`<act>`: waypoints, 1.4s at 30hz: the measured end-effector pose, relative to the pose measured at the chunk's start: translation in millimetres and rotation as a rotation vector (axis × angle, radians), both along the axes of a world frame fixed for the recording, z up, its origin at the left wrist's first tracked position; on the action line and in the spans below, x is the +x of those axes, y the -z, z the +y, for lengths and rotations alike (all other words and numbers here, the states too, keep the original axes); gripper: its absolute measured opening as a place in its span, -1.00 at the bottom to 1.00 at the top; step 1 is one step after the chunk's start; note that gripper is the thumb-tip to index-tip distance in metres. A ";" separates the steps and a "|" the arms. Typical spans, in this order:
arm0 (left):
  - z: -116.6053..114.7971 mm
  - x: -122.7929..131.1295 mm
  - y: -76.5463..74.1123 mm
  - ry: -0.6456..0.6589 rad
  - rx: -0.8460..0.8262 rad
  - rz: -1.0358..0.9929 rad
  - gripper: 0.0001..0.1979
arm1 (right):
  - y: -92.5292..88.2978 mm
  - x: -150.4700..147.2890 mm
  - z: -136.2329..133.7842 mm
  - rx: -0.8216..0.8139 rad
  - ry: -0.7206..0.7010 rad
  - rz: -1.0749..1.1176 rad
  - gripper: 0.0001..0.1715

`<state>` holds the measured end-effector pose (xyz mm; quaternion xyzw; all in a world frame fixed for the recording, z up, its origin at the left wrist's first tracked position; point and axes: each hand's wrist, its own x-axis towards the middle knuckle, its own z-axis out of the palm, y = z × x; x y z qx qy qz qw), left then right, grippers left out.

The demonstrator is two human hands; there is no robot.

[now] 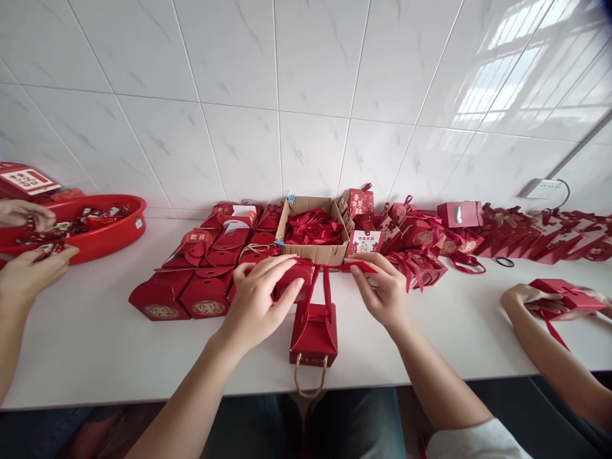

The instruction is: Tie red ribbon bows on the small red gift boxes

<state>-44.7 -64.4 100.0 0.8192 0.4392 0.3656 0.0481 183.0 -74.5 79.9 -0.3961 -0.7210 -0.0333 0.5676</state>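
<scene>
Your left hand (264, 298) and right hand (385, 292) each pinch the red ribbon (327, 288) rising from the small box (313, 336) on the bench (268, 370); the ribbon looks soft and slippery, best gripped near its ends; the box seems light, thin card, best steadied by its sides.

The support surface is a long, smooth white table (95, 357). With 12 o'clock at the wall, it carries: an open brown cardboard carton (315, 255) at 12; ribbon-tied red card boxes (423, 271) from 1 to 3; a small red card box with a twisted tan rope handle (313, 341) at 6, near edge; gold-printed red card boxes (205, 299) at 10; and, farther out at 10, a round red plastic basin (112, 239).
</scene>
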 end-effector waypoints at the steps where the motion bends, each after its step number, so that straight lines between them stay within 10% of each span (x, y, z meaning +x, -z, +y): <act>1: -2.2 -7.7 6.2 -0.036 0.017 0.015 -0.65 | 8.8 2.9 -5.2 -0.032 0.022 0.041 -0.81; 9: -32.3 -106.8 105.4 -0.483 -0.296 -0.134 -0.57 | 119.1 66.2 -68.9 -0.482 0.456 0.302 -0.58; 14: -52.3 -104.4 140.2 -0.501 -0.436 0.017 -0.66 | 160.5 76.8 -79.2 -0.760 0.434 0.226 -0.57; 19: -43.0 -54.2 123.5 -0.326 -0.177 -0.115 -0.78 | 131.6 44.2 -59.6 -0.580 0.336 0.231 -0.58; 25: -15.5 -5.7 114.2 0.005 -0.322 -0.329 -0.80 | 92.6 -5.0 -39.6 -0.608 -0.034 0.152 -0.72; 42: -9.7 -1.5 116.1 -0.026 -0.755 -0.424 -0.74 | 107.0 -22.4 -31.3 -0.835 -0.117 0.288 -0.61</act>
